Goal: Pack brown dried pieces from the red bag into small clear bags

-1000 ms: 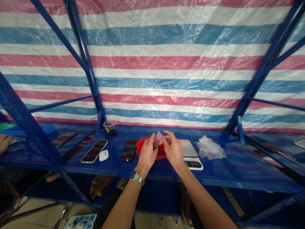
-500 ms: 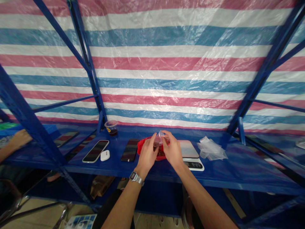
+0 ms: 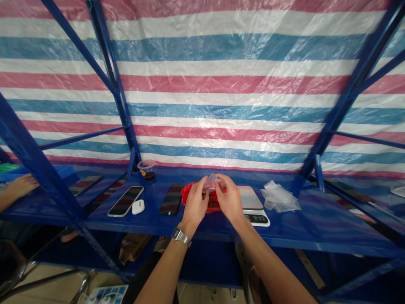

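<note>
A striped tarp (image 3: 202,84) is hanging behind the blue steel shelf (image 3: 152,223). The left hand (image 3: 194,207) and right hand (image 3: 230,202) are pinching a small clear plastic bag (image 3: 209,183) just above a red container (image 3: 190,194) on the shelf.

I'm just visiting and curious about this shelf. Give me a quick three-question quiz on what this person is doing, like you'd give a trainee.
1. Is the watch on the left wrist or the right wrist?
2. True or false: the clear plastic bag is held above the red container.
3. What lies just past the right hand? A) a phone, B) a kitchen scale, C) a cup.

Key: 1. left; 2. true; 3. B.
</note>
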The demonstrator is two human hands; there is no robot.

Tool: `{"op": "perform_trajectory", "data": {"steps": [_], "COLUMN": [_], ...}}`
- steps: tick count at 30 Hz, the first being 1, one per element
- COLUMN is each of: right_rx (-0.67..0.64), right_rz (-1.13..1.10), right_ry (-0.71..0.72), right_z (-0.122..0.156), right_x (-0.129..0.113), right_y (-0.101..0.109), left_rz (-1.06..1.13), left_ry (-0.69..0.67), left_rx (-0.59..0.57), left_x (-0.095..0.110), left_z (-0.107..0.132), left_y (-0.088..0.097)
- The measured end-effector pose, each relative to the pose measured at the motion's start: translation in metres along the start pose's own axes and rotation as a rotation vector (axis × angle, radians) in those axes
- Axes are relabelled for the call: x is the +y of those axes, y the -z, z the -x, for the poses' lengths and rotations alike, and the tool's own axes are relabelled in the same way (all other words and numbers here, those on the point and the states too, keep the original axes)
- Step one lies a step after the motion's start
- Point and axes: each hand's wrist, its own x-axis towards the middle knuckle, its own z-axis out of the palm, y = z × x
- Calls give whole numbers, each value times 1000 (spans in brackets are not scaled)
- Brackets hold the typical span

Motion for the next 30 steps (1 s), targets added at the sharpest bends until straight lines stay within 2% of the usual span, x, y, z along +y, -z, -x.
{"op": "perform_trajectory", "data": {"steps": [6, 12, 14, 16, 18, 20, 22, 24, 28, 30], "right_rx": [4, -62, -100, -153, -230, -320, -355, -320, -302, -276], "right_rz": [-2, -9, 75, 251, 430, 505, 467, 386, 310, 334], "right_ry": [-39, -21, -15, -15, -47, -108, -161, -172, -68, -72], "right_z": [-1, -4, -4, -4, -2, 0, 1, 0, -2, -2], "right_x": [1, 6, 10, 17, 26, 35, 42, 44, 35, 30], "right_y": [1, 8, 13, 21, 29, 34, 34, 31, 20, 17], "left_rz": [-4, -31, -34, -31, -28, -27, -25, -15, 45, 72], "left_ry": [2, 2, 40, 78, 97, 103, 110, 114, 106, 116], "left_rx": [-2, -10, 4, 20, 24, 15, -3, -15, -35, -43], "left_x": [-3, -1, 0, 0, -1, -1, 0, 0, 2, 2], "left_z": [0, 0, 0, -1, -1, -1, -1, 0, 0, 0], "left_y": [-3, 0, 3, 5, 7, 8, 7, 6, 2, 2]}}
